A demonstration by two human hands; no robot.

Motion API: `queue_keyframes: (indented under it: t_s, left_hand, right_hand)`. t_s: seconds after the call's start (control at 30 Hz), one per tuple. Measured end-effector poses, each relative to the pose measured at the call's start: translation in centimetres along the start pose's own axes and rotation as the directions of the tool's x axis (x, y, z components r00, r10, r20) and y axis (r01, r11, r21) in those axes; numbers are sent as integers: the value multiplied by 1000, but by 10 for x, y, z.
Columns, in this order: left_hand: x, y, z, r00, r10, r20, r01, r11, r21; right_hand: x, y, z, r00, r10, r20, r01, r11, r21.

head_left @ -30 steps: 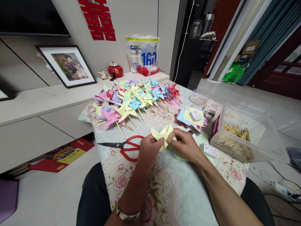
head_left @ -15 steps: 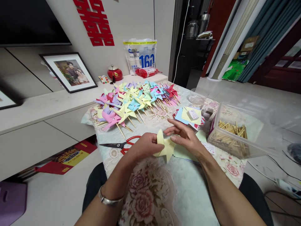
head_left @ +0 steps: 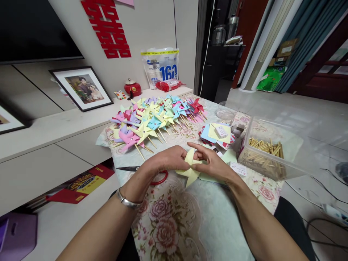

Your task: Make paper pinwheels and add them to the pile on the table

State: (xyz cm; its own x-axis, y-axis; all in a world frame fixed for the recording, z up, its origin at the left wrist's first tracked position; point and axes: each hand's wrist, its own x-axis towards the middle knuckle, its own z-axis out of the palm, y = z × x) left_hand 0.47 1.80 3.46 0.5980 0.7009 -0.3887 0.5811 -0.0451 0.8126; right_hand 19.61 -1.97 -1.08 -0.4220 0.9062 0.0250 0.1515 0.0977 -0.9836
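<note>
Between my two hands is a pale yellow paper pinwheel point(head_left: 191, 176), its blades folded in toward the middle. My left hand point(head_left: 172, 159) pinches it from the left, thumb near the centre. From the right, my right hand point(head_left: 210, 162) presses its thumb on the centre, with the other fingers behind the paper. Under my left wrist lie red-handled scissors point(head_left: 162, 178), partly hidden, their dark blades pointing left. Beneath and beside my right hand is a stack of pale green paper point(head_left: 230, 156), with a small white printed box point(head_left: 238, 169) on its right side.
Many finished pinwheels point(head_left: 154, 123) on sticks lie across the far side of the table. A clear plastic box point(head_left: 261, 163) of short wooden sticks stands at the right. Coloured paper squares point(head_left: 214, 135) are piled behind my right hand. A framed photo point(head_left: 81, 88) leans on the cabinet.
My right hand has moved in to the left and its thumb now presses on the pinwheel's centre. More of the blades are folded in. My left wrist has come over the scissors.
</note>
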Motion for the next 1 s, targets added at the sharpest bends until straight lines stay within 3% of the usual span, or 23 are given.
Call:
queue_keyframes:
  t_s: [0.23,0.47,0.63,0.8,0.9,1.0]
  left_hand:
    - [4,5,-4,998,-38,40,35,998,60]
    - [8,1,-5,997,-45,59,41,996,74]
    - [8,-14,-11,992,24,123,-4,987,-161]
    - [-3,-24,-2,992,111,-55,-122,808,-577]
    - [-8,-27,13,970,105,-219,-230,687,-690]
    - [-6,-27,32,949,39,-312,-272,597,-755]
  right_hand:
    - [0,1,0,1000,-11,-6,10,991,-137]
    - [1,0,3,999,28,-18,-30,994,-108]
    - [0,-4,5,996,62,-69,-57,996,66]
    - [1,-5,4,988,62,-143,-29,974,224]
    - [3,-3,3,975,75,-210,-10,956,292]
    - [5,-1,3,963,70,-259,27,935,353]
